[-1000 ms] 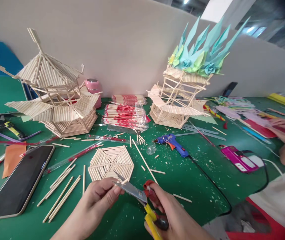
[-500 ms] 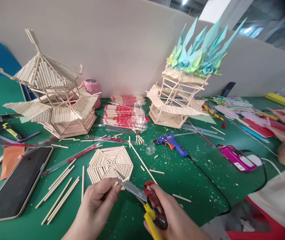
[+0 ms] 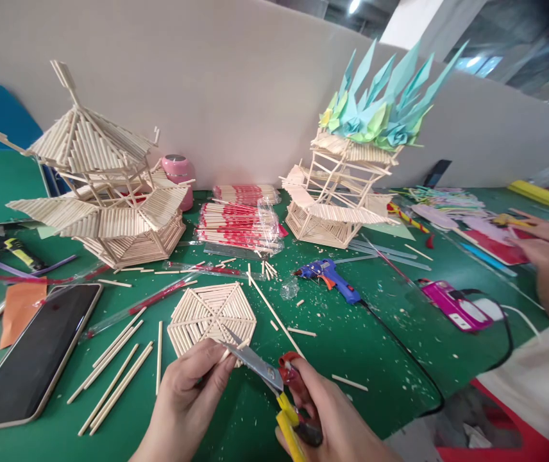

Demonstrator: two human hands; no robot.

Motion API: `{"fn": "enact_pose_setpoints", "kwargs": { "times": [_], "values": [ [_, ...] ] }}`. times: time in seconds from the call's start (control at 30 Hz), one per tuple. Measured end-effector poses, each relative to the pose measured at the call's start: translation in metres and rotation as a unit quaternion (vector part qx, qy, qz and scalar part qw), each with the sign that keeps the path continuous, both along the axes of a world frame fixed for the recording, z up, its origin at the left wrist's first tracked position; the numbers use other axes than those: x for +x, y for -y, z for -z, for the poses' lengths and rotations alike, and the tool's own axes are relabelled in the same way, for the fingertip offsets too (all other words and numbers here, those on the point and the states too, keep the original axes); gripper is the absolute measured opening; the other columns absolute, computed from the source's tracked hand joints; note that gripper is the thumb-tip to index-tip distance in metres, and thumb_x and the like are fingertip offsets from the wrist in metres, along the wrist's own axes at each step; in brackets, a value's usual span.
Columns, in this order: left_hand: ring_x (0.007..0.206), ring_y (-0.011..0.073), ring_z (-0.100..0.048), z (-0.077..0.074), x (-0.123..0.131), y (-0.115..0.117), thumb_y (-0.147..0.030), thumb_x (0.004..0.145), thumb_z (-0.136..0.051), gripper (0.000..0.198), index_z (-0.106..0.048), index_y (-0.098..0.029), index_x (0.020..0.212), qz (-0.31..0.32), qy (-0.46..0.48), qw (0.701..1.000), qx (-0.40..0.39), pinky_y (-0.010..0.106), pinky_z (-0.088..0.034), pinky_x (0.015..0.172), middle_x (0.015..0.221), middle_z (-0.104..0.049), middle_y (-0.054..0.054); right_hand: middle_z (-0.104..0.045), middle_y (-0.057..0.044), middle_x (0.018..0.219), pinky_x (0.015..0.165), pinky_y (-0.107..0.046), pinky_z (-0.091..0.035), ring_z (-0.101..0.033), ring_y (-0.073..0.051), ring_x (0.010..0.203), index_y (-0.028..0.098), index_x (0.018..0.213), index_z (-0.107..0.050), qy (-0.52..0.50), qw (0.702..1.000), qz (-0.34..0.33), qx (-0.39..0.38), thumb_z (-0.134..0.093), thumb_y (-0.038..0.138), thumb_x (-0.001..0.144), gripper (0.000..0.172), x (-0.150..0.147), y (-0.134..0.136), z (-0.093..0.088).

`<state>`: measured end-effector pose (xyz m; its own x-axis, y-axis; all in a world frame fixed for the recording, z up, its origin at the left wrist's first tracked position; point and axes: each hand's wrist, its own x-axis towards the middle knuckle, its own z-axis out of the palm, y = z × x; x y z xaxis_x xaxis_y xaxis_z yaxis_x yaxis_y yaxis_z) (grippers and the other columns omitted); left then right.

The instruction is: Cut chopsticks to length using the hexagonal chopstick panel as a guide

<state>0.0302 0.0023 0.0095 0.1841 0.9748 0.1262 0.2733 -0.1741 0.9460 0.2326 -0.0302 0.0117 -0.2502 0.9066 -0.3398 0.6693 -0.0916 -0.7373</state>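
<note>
My right hand (image 3: 329,417) grips a pair of cutters (image 3: 274,385) with yellow and red handles, its grey blades pointing left. My left hand (image 3: 192,391) pinches a short wooden stick piece (image 3: 240,347) at the blades' tip. Both hands hover just above the green table (image 3: 380,359) near its front edge. Right behind them lies a flat hexagon of glued sticks (image 3: 211,313). Loose long sticks (image 3: 115,372) lie left of my left hand.
A stick pagoda (image 3: 96,186) stands at back left, another (image 3: 346,186) topped with paper cranes at back right. Packs of chopsticks (image 3: 238,224), a blue glue gun (image 3: 329,276) with its black cord, a phone (image 3: 34,353) and a pink case (image 3: 455,305) lie about. Another person's hands (image 3: 544,256) work at right.
My hands have barely shifted, staying together at the cutter blades. The other person's hands at the right have moved over their papers.
</note>
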Motion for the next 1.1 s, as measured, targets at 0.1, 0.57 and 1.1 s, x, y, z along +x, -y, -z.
{"fn": "enact_pose_setpoints", "kwargs": {
  "times": [0.1, 0.57, 1.1],
  "values": [
    [0.052, 0.0115, -0.042, 0.0, -0.004, 0.001, -0.027, 0.082, -0.05, 0.025, -0.058, -0.017, 0.06, 0.001, -0.024, 1.0, 0.017, 0.021, -0.036, 0.049, 0.054, -0.048, -0.001, -0.051, 0.001, 0.078, 0.05, -0.016, -0.041, -0.047, -0.011, 0.06, 0.02, 0.105, -0.041, -0.019, 1.0, -0.009, -0.012, -0.057, 0.01, 0.057, 0.052, -0.001, 0.0, 0.0],
    [0.051, 0.0108, -0.044, 0.002, -0.003, 0.004, -0.02, 0.081, -0.05, 0.021, -0.056, -0.017, 0.061, -0.013, -0.048, 0.998, 0.045, 0.019, -0.036, 0.049, 0.055, -0.05, -0.001, -0.048, 0.0, 0.076, 0.051, -0.017, -0.041, -0.047, -0.012, 0.063, 0.02, 0.094, -0.042, 0.004, 1.0, -0.016, -0.002, -0.056, 0.017, 0.062, 0.035, -0.001, 0.001, -0.002],
    [0.054, 0.0107, -0.037, 0.002, -0.003, 0.003, -0.033, 0.081, -0.051, 0.028, -0.058, -0.015, 0.061, 0.0, 0.018, 0.997, -0.069, 0.021, -0.031, 0.05, 0.056, -0.043, -0.002, -0.052, -0.002, 0.077, 0.051, -0.017, -0.04, -0.048, -0.013, 0.064, 0.018, 0.096, -0.047, -0.006, 1.0, -0.005, -0.026, -0.058, 0.017, 0.062, 0.036, 0.001, -0.003, -0.008]
  ]
}}
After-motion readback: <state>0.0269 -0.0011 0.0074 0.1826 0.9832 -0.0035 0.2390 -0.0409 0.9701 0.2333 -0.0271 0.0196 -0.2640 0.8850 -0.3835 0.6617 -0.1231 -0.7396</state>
